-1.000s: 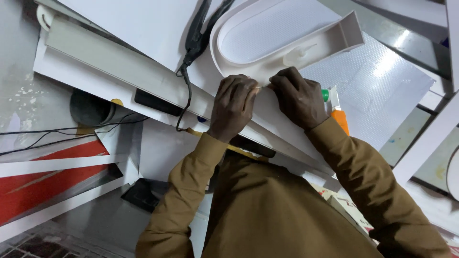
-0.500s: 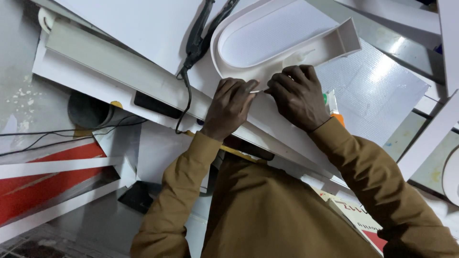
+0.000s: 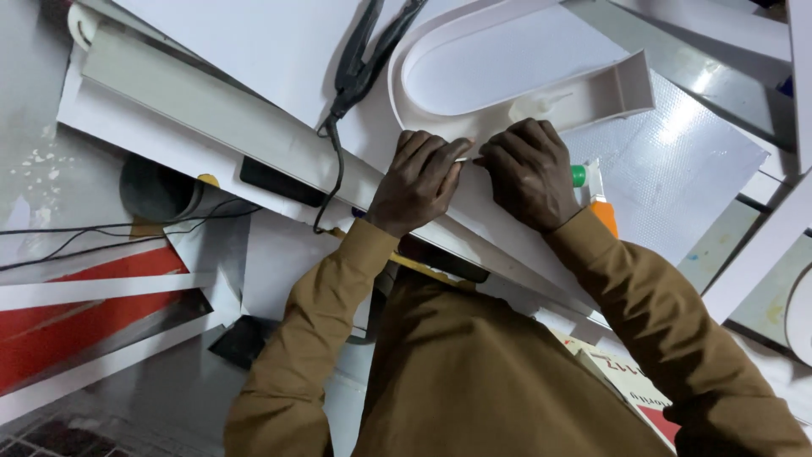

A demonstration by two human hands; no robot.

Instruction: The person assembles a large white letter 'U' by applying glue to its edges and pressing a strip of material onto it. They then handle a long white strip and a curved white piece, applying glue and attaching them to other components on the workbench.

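My left hand [image 3: 419, 179] and my right hand [image 3: 529, 169] are side by side, fingertips nearly touching, on the near edge of a white curved channel form [image 3: 507, 80] with a raised rim. Between the fingertips of both hands a thin white strip [image 3: 464, 159] is pinched against that edge. The form lies on a white board [image 3: 254, 38]. Brown sleeves cover both arms. What lies under the palms is hidden.
A black corded hand tool [image 3: 364, 59] lies just left of the form. An orange utility knife [image 3: 602, 207] and a green cap sit by my right wrist. Around them are a long grey bar [image 3: 211, 118], a grey roll [image 3: 161, 193], a red-and-white panel [image 3: 85, 330] and a shiny textured sheet [image 3: 702, 152].
Both hands stay at the form's near edge. The right hand's fingers have closed in toward the left hand's fingertips. The view has shifted slightly.
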